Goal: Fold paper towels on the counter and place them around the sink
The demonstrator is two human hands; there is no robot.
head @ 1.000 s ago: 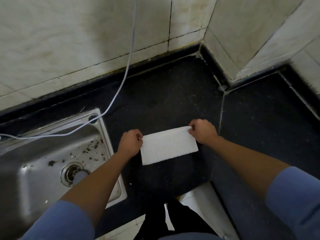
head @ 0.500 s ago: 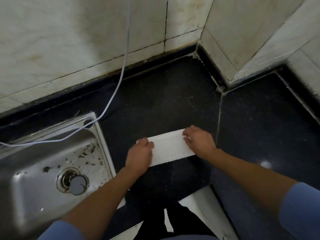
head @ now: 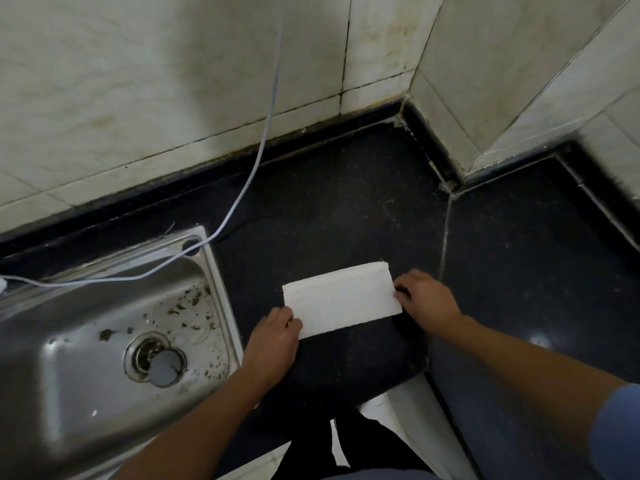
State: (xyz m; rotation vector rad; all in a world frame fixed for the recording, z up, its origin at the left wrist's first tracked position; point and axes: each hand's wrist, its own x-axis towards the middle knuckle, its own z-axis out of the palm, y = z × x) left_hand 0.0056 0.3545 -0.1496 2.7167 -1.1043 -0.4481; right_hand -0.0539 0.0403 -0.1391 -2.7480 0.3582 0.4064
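Observation:
A white paper towel (head: 341, 299), folded into a flat rectangle, lies on the black counter (head: 329, 209) just right of the steel sink (head: 221, 292). My left hand (head: 273, 339) pinches the towel's near left corner, thumb on top of the paper. My right hand (head: 427, 303) is at the towel's right edge, its curled fingertips holding that edge. A narrow folded strip shows along the towel's far edge.
A thin pale cable (head: 258, 157) hangs down the tiled wall and trails across the sink's back rim. The sink basin is speckled with debris and has a grey plug (head: 166, 367) by its drain. Tiled walls form a corner at the back right. The counter's front edge is close below the towel.
The towel's far edge was folded down toward me and the towel now lies flat. My left hand slid to the near left corner and my right hand to the right edge.

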